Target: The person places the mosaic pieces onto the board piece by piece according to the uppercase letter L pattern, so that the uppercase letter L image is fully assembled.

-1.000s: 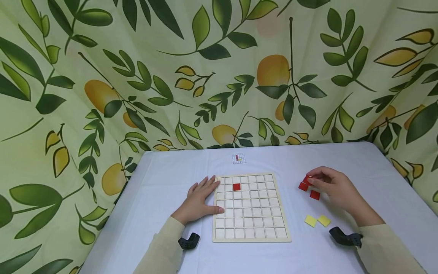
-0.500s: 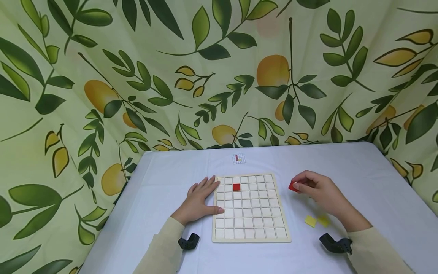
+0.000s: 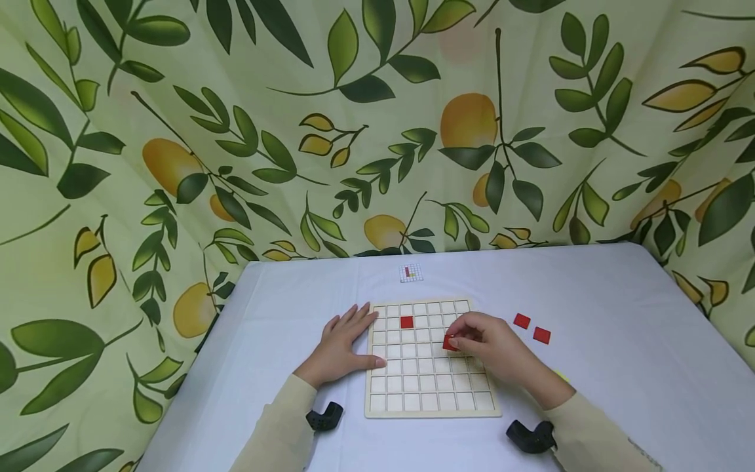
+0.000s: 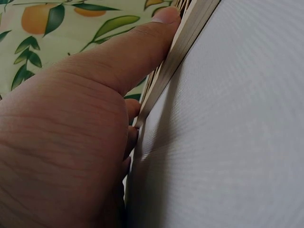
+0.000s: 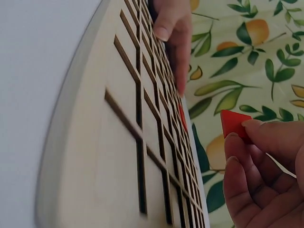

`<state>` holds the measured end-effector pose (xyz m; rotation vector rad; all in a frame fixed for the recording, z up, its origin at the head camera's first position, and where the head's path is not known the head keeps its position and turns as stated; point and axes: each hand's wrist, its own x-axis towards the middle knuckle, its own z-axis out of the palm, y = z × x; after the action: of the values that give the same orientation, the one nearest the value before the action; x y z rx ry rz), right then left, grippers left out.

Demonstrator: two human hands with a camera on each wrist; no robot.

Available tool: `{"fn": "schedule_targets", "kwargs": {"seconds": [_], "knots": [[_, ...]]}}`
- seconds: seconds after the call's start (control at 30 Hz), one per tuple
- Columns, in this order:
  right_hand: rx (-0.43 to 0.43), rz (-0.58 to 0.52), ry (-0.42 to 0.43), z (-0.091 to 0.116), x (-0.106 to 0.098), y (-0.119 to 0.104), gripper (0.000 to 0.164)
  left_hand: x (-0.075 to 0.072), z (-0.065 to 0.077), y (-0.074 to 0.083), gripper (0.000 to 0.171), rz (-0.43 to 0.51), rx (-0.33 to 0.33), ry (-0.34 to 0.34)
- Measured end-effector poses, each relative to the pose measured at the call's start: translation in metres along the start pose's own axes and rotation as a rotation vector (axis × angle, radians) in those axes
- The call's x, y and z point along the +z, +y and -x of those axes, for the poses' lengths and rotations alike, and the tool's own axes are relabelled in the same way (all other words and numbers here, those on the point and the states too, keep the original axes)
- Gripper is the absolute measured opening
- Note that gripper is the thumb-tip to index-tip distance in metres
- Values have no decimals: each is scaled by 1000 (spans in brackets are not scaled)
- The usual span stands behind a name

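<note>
A wooden grid board (image 3: 421, 383) lies on the white table, with one red square tile (image 3: 407, 322) set in a cell of an upper row. My left hand (image 3: 342, 344) rests along the board's left edge, fingers spread and thumb on the rim; the thumb (image 4: 137, 45) shows at the edge in the left wrist view. Above the board's right part my right hand (image 3: 492, 344) pinches another red square tile (image 5: 233, 124) between thumb and fingers. In the right wrist view that tile is held apart from the board's surface.
Two loose red tiles (image 3: 542, 335) lie right of the board. A yellow tile (image 3: 562, 375) is mostly hidden behind the right wrist. Beyond the board lies a small pattern card (image 3: 411, 273). A leaf-print curtain (image 3: 377, 131) hangs behind the table.
My right hand picked up one red tile from the group at the right and carried it left over the board. My left hand has stayed in place.
</note>
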<state>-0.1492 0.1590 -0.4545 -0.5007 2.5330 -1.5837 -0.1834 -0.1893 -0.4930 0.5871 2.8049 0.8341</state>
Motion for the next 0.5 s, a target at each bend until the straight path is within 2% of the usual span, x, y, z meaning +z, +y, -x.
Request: {"fn": "schedule_targets", "kwargs": {"seconds": [0.27,0.5], "knots": [[-21,35,-20,-24,26,-7,14,-1,1,1,107,7,0,1],[-7,50,-24,-43,39,-12,12,-2,2,2,106,5,-1,-6]]}}
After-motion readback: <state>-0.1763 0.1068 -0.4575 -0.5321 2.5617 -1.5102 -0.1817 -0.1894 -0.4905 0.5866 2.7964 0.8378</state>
